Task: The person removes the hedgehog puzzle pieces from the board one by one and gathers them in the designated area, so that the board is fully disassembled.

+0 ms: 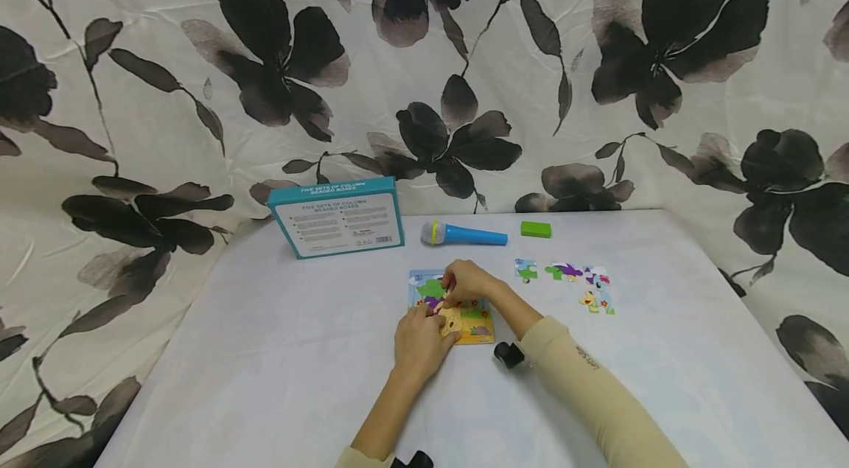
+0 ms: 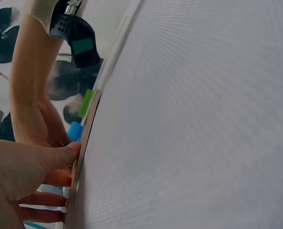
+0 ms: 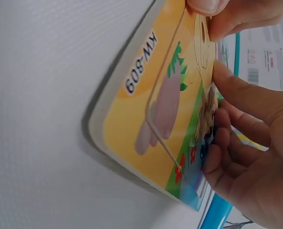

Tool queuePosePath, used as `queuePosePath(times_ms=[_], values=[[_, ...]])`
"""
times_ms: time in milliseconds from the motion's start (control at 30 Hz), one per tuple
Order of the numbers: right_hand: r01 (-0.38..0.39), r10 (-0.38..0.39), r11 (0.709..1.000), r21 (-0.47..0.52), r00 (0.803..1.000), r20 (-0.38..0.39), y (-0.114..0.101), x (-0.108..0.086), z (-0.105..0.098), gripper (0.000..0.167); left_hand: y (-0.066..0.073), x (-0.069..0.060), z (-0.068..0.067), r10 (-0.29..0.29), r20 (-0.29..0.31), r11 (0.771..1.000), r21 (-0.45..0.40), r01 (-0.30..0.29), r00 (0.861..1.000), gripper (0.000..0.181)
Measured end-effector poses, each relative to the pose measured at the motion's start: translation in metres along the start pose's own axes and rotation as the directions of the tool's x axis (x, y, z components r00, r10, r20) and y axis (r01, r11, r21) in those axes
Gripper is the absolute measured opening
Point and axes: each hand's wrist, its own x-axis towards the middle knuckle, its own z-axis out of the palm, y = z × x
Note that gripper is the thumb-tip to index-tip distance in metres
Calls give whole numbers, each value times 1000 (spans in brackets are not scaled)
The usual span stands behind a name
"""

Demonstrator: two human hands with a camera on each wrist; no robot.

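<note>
Touching "KW-809" puzzle w/ relaxed L hand & R hand (can't tell grip), nr "COLUMN BEADED BOXES" box.

At the centre of the head view, the puzzle board has a smooth, faintly glossy printed face and an edge that looks like wood. The white tablecloth is matt, finely woven cloth; the flowered backdrop across the upper frame is creased cloth. Left of centre, the box resembles smooth card. The lower-right sleeve is matt cloth.
</note>
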Motion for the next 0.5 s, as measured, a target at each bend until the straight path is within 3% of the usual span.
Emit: queuePosePath(times_ms=[267,500], values=[[-36,36,999,5,999,4,-4,1,0,24,0,1,0,-8,10,1000,-5,8,1000,34],[-17,17,1000,-4,1000,-23,-5,2,2,30,-1,1,1,-23,12,1000,-8,23,1000,34]])
